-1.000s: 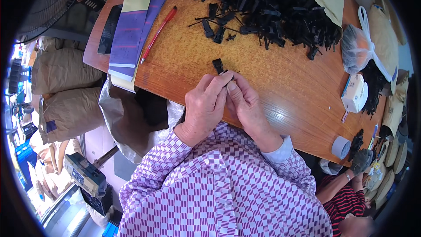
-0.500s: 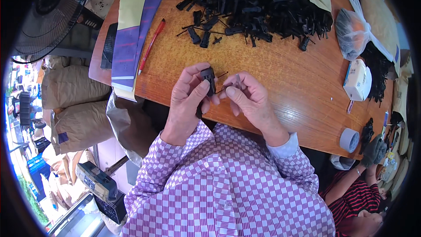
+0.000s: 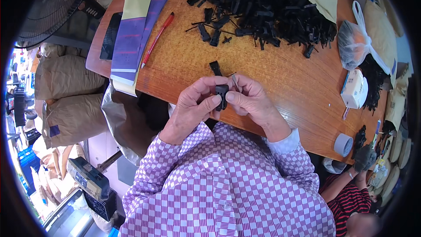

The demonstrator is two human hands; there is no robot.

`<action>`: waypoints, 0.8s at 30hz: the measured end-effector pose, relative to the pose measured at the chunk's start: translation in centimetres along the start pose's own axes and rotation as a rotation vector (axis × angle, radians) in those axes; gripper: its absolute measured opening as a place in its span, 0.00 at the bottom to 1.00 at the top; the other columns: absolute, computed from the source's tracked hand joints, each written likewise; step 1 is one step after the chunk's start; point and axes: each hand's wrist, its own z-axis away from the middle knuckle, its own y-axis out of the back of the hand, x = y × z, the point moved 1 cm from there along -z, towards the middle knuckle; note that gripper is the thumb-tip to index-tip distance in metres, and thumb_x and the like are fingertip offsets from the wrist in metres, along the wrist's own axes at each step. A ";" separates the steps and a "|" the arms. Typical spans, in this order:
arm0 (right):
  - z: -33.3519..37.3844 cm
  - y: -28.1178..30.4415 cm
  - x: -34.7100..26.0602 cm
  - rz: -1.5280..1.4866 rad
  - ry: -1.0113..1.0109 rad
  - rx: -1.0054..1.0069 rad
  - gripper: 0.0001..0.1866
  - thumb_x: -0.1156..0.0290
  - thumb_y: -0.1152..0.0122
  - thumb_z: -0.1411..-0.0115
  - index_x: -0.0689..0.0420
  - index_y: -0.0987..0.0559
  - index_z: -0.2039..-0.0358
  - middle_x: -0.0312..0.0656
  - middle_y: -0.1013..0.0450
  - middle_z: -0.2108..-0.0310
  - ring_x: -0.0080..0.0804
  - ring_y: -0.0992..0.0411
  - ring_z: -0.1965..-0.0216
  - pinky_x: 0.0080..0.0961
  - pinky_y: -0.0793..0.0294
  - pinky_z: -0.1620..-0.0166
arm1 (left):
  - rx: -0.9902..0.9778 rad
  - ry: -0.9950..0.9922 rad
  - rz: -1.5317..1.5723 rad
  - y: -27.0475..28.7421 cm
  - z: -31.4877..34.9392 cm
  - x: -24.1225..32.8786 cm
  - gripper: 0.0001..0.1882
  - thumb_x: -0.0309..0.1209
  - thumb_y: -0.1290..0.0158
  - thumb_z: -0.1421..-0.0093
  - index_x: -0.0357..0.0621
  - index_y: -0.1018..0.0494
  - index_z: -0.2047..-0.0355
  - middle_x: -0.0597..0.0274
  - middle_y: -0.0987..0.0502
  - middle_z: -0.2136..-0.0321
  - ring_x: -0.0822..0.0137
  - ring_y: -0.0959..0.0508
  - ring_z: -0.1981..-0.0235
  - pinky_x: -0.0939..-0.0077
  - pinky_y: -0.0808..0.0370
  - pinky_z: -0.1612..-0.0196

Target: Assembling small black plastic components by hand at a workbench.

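Note:
Both of my hands meet above the table's near edge. My left hand (image 3: 196, 102) is closed around a small black moulded plastic part (image 3: 222, 91), pinched between thumb and fingers. My right hand (image 3: 253, 101) is closed, with its thumb against that part's right side. A thin grey blade-like piece (image 3: 237, 82) sticks up from between the right fingers; its lower end is hidden. Just beyond my fingertips shows another black plastic piece (image 3: 215, 67); whether it joins the held part I cannot tell. A heap of similar black parts (image 3: 272, 13) covers the table's far side.
On the left lie purple-and-cream sheets (image 3: 127, 48), a red pen (image 3: 158, 39) and a dark phone (image 3: 110, 37). To the right are a tied plastic bag (image 3: 351, 39), a white tissue pack (image 3: 354, 88) and a tape roll (image 3: 343, 145). A co-worker's gloved hand (image 3: 365, 158) is at the lower right.
My hands have come closer together, and the black part has moved right toward my right fingers. A black piece now shows beyond my fingertips. The view has shifted slightly.

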 end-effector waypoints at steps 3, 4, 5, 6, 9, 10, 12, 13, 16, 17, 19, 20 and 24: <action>-0.3 0.0 0.3 0.076 -0.053 0.024 0.03 0.72 0.42 0.39 0.55 0.27 0.68 0.23 0.39 0.80 0.09 0.45 0.82 0.10 0.49 0.81 | 0.001 0.056 -0.004 0.6 0.1 -0.4 0.16 0.26 0.50 0.38 0.40 0.33 0.49 0.67 0.26 0.65 0.82 0.31 0.77 0.93 0.36 0.75; -0.5 -0.4 0.3 0.135 -0.066 0.046 0.02 0.72 0.43 0.39 0.55 0.26 0.68 0.22 0.38 0.79 0.09 0.44 0.81 0.10 0.47 0.80 | -0.022 0.008 -0.084 1.1 0.0 -1.0 0.17 0.23 0.50 0.39 0.40 0.33 0.49 0.67 0.27 0.66 0.82 0.31 0.77 0.93 0.35 0.74; -0.7 -1.0 0.1 0.143 -0.076 0.045 0.02 0.72 0.43 0.39 0.55 0.26 0.68 0.22 0.38 0.79 0.09 0.44 0.81 0.10 0.47 0.80 | -0.045 -0.040 -0.164 1.5 0.0 -1.4 0.17 0.21 0.51 0.40 0.40 0.33 0.49 0.68 0.27 0.66 0.83 0.31 0.76 0.92 0.34 0.74; -1.0 -1.8 -0.2 0.152 -0.062 0.044 0.02 0.72 0.43 0.38 0.56 0.26 0.67 0.22 0.38 0.79 0.10 0.43 0.80 0.11 0.45 0.79 | -0.038 -0.042 -0.152 1.8 0.1 -1.8 0.17 0.21 0.51 0.40 0.40 0.33 0.49 0.68 0.27 0.66 0.83 0.31 0.76 0.92 0.34 0.74; -1.6 -1.8 1.1 0.293 0.006 0.093 0.04 0.71 0.45 0.37 0.57 0.26 0.65 0.24 0.37 0.78 0.13 0.40 0.79 0.13 0.41 0.77 | 0.008 -0.149 -0.379 2.0 0.2 -2.0 0.18 0.16 0.51 0.42 0.41 0.34 0.51 0.68 0.29 0.67 0.83 0.30 0.74 0.90 0.31 0.73; -1.9 -2.0 1.4 0.414 0.066 0.136 0.06 0.69 0.46 0.36 0.58 0.26 0.64 0.25 0.36 0.77 0.15 0.39 0.78 0.15 0.39 0.75 | 0.039 -0.170 -0.389 2.3 0.1 -2.2 0.18 0.15 0.51 0.42 0.41 0.35 0.52 0.68 0.30 0.67 0.83 0.30 0.74 0.89 0.30 0.73; -1.7 -2.9 1.2 0.515 0.047 0.165 0.07 0.68 0.49 0.35 0.58 0.27 0.64 0.25 0.37 0.78 0.13 0.41 0.78 0.13 0.41 0.76 | 0.081 -0.192 -0.388 3.0 0.2 -2.3 0.18 0.15 0.51 0.42 0.41 0.36 0.52 0.68 0.30 0.68 0.83 0.29 0.73 0.89 0.30 0.73; -1.6 -3.5 1.1 0.608 0.040 0.200 0.09 0.66 0.51 0.33 0.58 0.27 0.65 0.25 0.38 0.78 0.11 0.42 0.78 0.12 0.43 0.76 | 0.100 -0.196 -0.356 3.3 0.2 -2.4 0.18 0.15 0.51 0.42 0.41 0.36 0.52 0.68 0.31 0.68 0.83 0.29 0.72 0.89 0.30 0.73; -2.2 -4.1 1.6 0.828 0.081 0.193 0.10 0.65 0.54 0.32 0.59 0.29 0.64 0.30 0.37 0.78 0.15 0.39 0.78 0.15 0.41 0.76 | 0.140 -0.186 -0.310 4.3 0.3 -2.5 0.18 0.15 0.50 0.43 0.40 0.38 0.53 0.65 0.30 0.68 0.79 0.28 0.71 0.85 0.29 0.70; -2.4 -4.3 1.7 0.962 0.074 0.188 0.10 0.66 0.54 0.32 0.59 0.30 0.63 0.32 0.36 0.78 0.18 0.37 0.77 0.18 0.39 0.75 | 0.155 -0.169 -0.306 4.6 0.4 -2.5 0.18 0.16 0.50 0.44 0.40 0.38 0.54 0.62 0.28 0.69 0.76 0.27 0.69 0.80 0.29 0.68; -2.9 -4.5 2.1 1.009 0.131 0.163 0.09 0.67 0.54 0.33 0.60 0.30 0.63 0.36 0.34 0.77 0.22 0.34 0.76 0.20 0.37 0.74 | 0.167 -0.193 -0.342 5.2 0.5 -2.7 0.18 0.16 0.50 0.44 0.40 0.38 0.54 0.61 0.28 0.69 0.75 0.27 0.70 0.80 0.29 0.68; -3.1 -4.7 2.2 1.051 0.197 0.143 0.09 0.68 0.55 0.33 0.61 0.31 0.62 0.40 0.32 0.76 0.27 0.32 0.75 0.23 0.35 0.72 | 0.173 -0.217 -0.386 5.5 0.6 -2.8 0.17 0.16 0.50 0.43 0.39 0.39 0.54 0.60 0.28 0.70 0.75 0.27 0.70 0.79 0.29 0.68; -3.8 -5.3 2.7 1.027 0.164 0.136 0.08 0.70 0.54 0.34 0.62 0.31 0.62 0.46 0.30 0.73 0.34 0.30 0.72 0.27 0.32 0.69 | 0.218 -0.303 -0.440 6.0 0.7 -3.3 0.16 0.16 0.50 0.44 0.39 0.38 0.56 0.56 0.28 0.70 0.70 0.25 0.70 0.77 0.28 0.68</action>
